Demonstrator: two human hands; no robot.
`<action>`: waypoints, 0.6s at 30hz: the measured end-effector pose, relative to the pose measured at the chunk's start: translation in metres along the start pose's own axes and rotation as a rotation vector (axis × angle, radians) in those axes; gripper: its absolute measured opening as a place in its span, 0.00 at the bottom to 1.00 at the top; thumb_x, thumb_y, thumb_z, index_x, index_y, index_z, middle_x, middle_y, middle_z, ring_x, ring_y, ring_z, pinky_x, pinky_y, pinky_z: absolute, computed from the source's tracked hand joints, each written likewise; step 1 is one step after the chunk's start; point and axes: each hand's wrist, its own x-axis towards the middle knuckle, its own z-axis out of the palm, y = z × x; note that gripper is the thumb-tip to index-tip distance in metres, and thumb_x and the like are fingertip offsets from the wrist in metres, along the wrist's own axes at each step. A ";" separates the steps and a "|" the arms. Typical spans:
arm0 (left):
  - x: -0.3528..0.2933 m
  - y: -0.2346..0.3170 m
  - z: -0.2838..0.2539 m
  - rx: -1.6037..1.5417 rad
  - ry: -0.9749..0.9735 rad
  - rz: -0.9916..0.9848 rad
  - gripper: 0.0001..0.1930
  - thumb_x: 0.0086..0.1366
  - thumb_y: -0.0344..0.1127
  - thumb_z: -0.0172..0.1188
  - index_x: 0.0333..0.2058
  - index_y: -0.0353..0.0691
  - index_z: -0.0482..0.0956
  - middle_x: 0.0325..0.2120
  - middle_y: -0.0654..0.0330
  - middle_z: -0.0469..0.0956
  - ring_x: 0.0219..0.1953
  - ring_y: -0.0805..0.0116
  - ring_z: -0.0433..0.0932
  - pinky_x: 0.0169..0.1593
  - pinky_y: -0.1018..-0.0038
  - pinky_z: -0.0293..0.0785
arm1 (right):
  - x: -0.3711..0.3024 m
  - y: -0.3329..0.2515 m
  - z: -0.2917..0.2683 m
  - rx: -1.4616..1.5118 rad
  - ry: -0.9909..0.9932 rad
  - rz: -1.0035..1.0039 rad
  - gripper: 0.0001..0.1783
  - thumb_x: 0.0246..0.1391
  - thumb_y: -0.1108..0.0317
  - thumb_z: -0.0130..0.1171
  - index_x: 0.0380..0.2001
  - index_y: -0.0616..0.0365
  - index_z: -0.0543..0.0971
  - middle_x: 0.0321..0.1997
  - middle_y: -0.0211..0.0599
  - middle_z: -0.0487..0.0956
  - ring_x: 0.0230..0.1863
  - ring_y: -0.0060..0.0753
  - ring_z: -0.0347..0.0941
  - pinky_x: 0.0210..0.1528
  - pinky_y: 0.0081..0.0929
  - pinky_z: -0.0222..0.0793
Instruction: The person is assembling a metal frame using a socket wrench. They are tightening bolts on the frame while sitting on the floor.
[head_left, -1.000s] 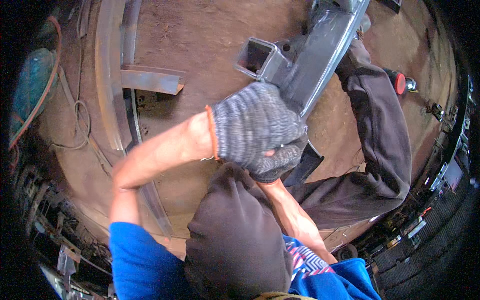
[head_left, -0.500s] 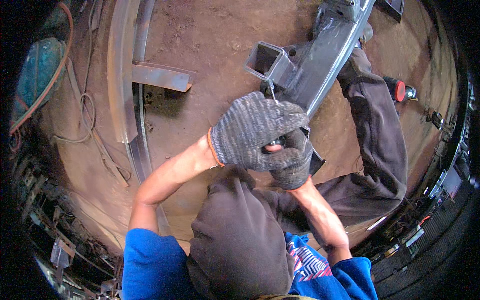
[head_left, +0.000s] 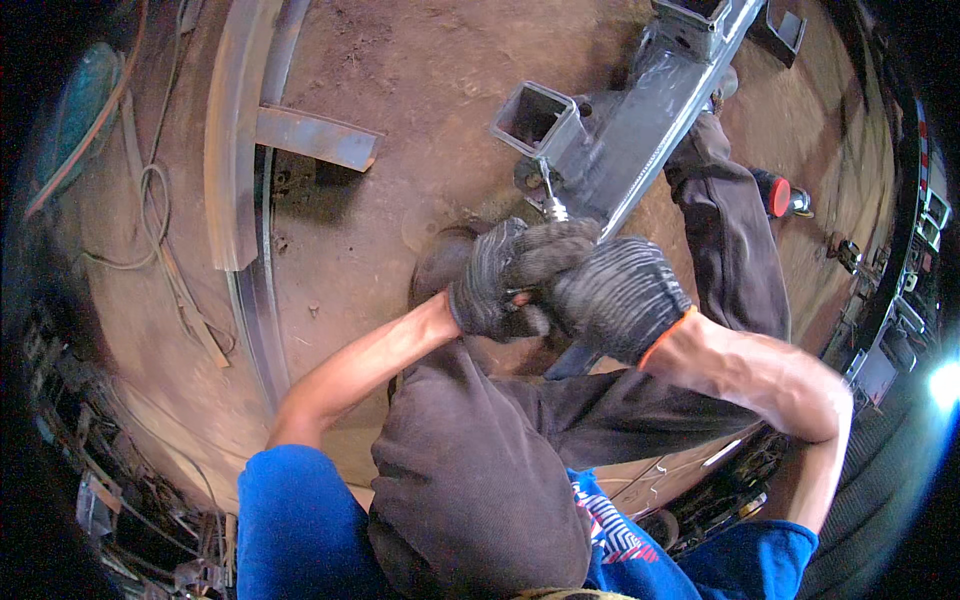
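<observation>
Both my hands wear grey striped knit gloves and meet in front of my bent knee. My left hand (head_left: 492, 280) and my right hand (head_left: 622, 300) are closed round what looks like a die grinder, its body mostly hidden by the gloves. Its thin silver shaft and ringed collar (head_left: 555, 210) stick out past my fingers. The shaft's tip reaches the lower edge of a short square steel tube (head_left: 537, 118), whose open end faces up. That tube joins a long grey steel beam (head_left: 640, 125) running up to the right.
Rusty steel channels (head_left: 232, 150) lie on the left, with a short angle piece (head_left: 320, 138) jutting out. Hoses and cables (head_left: 155, 215) trail beyond them. Past my right leg lies a red-ended tool (head_left: 778, 197). A blade-like dark piece (head_left: 573, 362) shows below my hands.
My right hand has shifted up and right, its forearm swinging outward. My left hand has turned and dropped slightly, leaving more of the silver shaft and collar showing.
</observation>
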 end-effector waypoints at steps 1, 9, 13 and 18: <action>-0.019 -0.010 0.012 -0.213 0.043 -0.144 0.36 0.54 0.56 0.63 0.58 0.45 0.69 0.55 0.45 0.70 0.52 0.46 0.75 0.50 0.58 0.73 | 0.002 -0.005 -0.001 -0.036 -0.016 0.010 0.16 0.49 0.58 0.60 0.40 0.52 0.77 0.34 0.44 0.79 0.36 0.52 0.77 0.35 0.42 0.74; -0.008 -0.007 -0.004 0.024 0.027 -0.002 0.29 0.57 0.49 0.61 0.54 0.42 0.71 0.52 0.45 0.73 0.51 0.45 0.75 0.50 0.56 0.71 | 0.004 0.001 0.012 0.023 -0.061 -0.048 0.16 0.47 0.58 0.61 0.38 0.52 0.76 0.32 0.44 0.79 0.32 0.50 0.78 0.29 0.42 0.73; 0.011 0.023 -0.016 0.062 -0.126 -0.222 0.22 0.60 0.49 0.57 0.49 0.43 0.75 0.48 0.50 0.75 0.47 0.47 0.76 0.48 0.55 0.70 | 0.003 0.007 0.046 0.687 0.471 -0.262 0.17 0.49 0.58 0.63 0.41 0.51 0.77 0.43 0.44 0.78 0.44 0.48 0.76 0.45 0.38 0.72; 0.038 0.048 -0.026 0.166 -0.264 -0.326 0.17 0.62 0.43 0.56 0.43 0.37 0.75 0.42 0.47 0.77 0.41 0.44 0.76 0.44 0.57 0.71 | 0.009 -0.029 0.090 1.320 0.789 0.121 0.10 0.56 0.61 0.57 0.32 0.55 0.81 0.33 0.42 0.81 0.36 0.49 0.77 0.40 0.37 0.72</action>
